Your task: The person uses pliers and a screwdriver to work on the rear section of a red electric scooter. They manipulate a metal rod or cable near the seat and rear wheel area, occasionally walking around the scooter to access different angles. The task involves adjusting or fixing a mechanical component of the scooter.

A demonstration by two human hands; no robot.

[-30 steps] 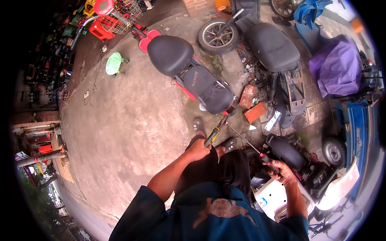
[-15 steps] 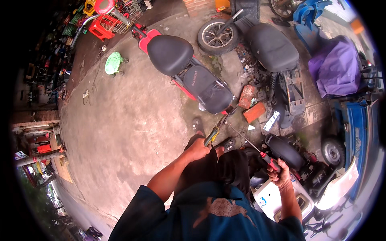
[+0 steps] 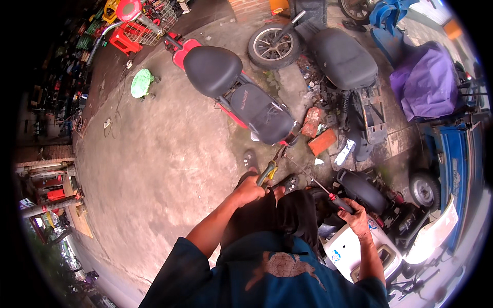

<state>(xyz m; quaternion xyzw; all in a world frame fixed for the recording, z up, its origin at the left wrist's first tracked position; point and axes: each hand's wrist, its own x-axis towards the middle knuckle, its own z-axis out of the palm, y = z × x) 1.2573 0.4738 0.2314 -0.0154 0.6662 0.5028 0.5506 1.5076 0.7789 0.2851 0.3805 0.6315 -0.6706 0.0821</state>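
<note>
My left hand is closed around the green and yellow handles of a pair of pliers. The jaws reach the rear end of a red electric scooter with black seats. In my right hand is a long screwdriver with a red and black handle, my fingers and thumb gripping its butt end. Its thin shaft runs up and left toward the scooter's rear, close to the plier jaws. Whether its tip touches anything is too small to tell.
Two brick pieces lie right of the scooter's rear. Beyond them stands a partly stripped scooter near a loose wheel. A white scooter panel sits beside my right forearm. A green stool stands far left; a purple cover hangs at right.
My right hand has shifted its grip on the screwdriver, with the fingers now nearer the butt and the handle turned. The pliers stay at the scooter's rear. The whole view has moved slightly.
</note>
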